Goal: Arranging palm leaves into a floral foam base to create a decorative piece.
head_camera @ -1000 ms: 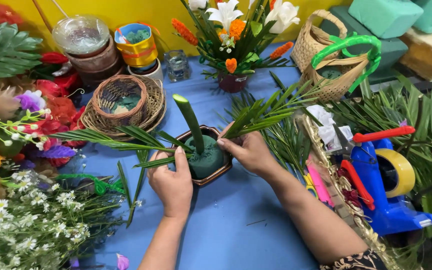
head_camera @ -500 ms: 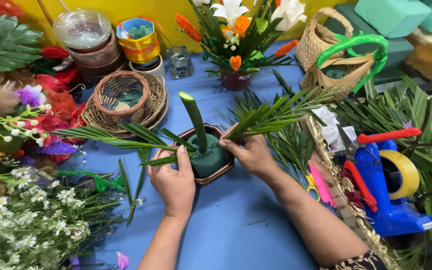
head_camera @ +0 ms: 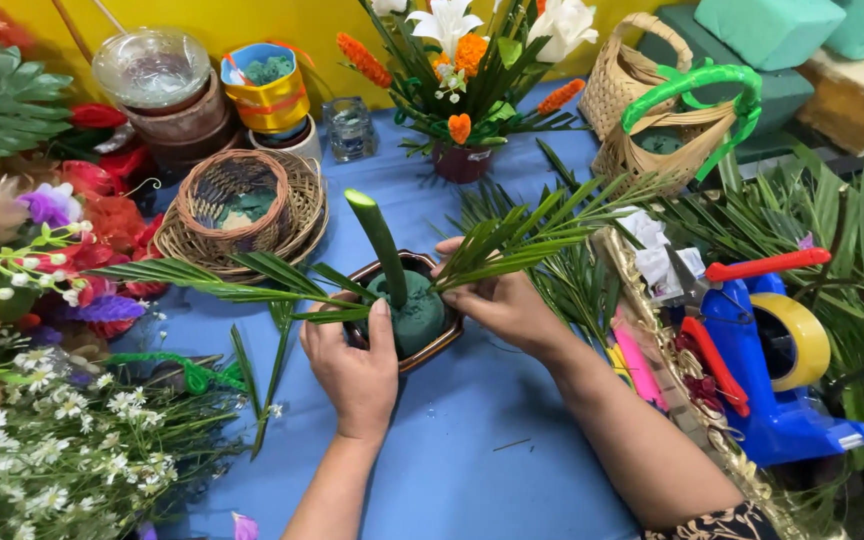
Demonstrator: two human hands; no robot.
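Left hand (head_camera: 357,365) cups the brown bowl (head_camera: 432,345) on the blue tabletop (head_camera: 472,440), thumb pressing the green foam (head_camera: 414,312). Right hand (head_camera: 502,305) pinches a palm frond (head_camera: 532,240) at its stem, feeding it in. The frond looks light and springy, best gripped low. Behind stands a flower arrangement (head_camera: 467,60).
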